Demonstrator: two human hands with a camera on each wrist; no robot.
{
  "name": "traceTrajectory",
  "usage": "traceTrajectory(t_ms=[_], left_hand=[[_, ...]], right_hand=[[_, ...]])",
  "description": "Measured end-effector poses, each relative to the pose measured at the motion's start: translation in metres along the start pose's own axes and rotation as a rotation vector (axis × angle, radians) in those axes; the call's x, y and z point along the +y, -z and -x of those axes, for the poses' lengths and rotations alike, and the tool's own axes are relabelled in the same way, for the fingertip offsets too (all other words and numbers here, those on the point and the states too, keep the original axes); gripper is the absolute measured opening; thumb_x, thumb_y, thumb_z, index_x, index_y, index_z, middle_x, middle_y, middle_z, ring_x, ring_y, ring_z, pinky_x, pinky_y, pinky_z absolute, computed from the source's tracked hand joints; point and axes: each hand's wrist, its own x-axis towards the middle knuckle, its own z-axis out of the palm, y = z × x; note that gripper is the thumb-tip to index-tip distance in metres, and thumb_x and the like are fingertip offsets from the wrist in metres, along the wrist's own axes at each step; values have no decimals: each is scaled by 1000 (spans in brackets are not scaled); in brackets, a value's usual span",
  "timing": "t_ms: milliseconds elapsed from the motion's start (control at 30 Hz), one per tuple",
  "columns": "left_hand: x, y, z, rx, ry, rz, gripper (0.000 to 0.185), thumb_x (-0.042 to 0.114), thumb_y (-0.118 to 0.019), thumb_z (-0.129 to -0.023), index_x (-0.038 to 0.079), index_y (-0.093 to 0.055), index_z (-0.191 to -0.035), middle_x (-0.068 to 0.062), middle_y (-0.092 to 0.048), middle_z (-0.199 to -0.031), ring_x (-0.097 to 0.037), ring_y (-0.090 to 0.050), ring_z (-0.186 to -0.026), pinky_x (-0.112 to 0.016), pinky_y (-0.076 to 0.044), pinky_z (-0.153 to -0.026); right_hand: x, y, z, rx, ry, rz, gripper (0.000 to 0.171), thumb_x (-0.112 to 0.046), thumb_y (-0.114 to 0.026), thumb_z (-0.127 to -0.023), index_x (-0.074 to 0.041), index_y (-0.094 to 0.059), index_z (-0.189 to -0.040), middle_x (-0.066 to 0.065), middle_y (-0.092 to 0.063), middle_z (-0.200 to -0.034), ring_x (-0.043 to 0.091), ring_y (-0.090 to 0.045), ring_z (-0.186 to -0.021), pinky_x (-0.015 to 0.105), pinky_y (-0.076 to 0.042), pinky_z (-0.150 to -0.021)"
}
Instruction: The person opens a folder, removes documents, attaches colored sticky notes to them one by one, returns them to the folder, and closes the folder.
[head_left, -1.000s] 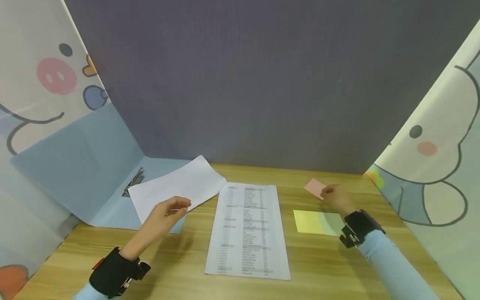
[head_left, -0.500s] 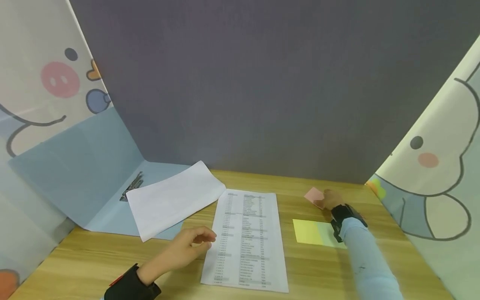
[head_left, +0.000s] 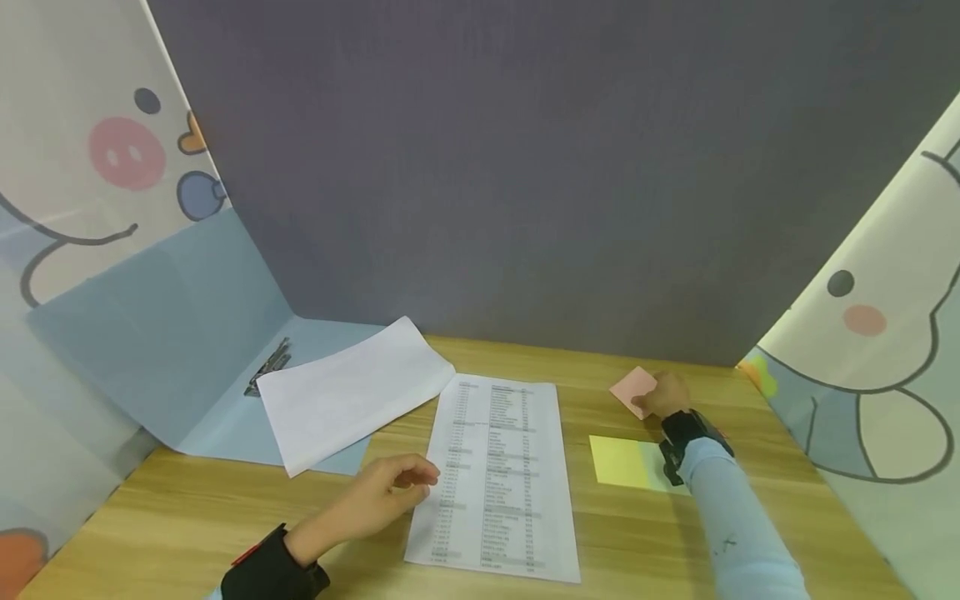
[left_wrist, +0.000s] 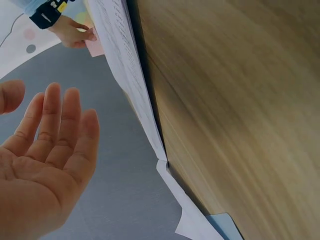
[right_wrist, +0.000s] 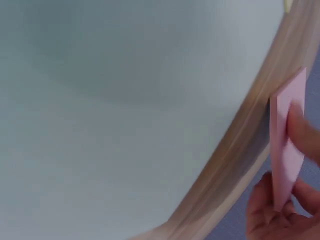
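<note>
My right hand [head_left: 667,395] pinches a pink sticky-note pad [head_left: 634,390] near the back right of the table; in the right wrist view the thumb lies on one face of the pad [right_wrist: 287,150] and fingers reach behind it. Nearer me, partly under the right wrist, lies a yellow and pale green sticky-note pad [head_left: 618,461]. My left hand [head_left: 382,496] holds nothing, its fingers loosely bent over the left edge of a printed sheet [head_left: 498,475]. In the left wrist view its palm [left_wrist: 35,185] shows bare.
An open blue folder [head_left: 161,333] stands against the left wall, with its metal clip [head_left: 268,367] showing. A blank white sheet [head_left: 352,392] overlaps the folder and the top of the printed sheet. A dark panel [head_left: 525,167] closes off the back of the wooden table [head_left: 187,517].
My left hand has come down and right, from beside the white sheet to the printed sheet's left edge. The right hand keeps the pink pad, lower and a little nearer the yellow-green pad.
</note>
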Motion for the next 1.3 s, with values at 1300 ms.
traceTrajectory(t_ms=[1300], left_hand=[[37, -41, -67, -135, 100, 316, 24, 22, -61, -87, 3, -66, -101, -5, -70, -87, -12, -64, -82, -27, -47, -71]], right_hand=[[-146, -7, 164, -333, 232, -573, 28, -20, -63, -86, -2, -66, -107, 11, -65, -102, 13, -55, -78, 28, -48, -67]])
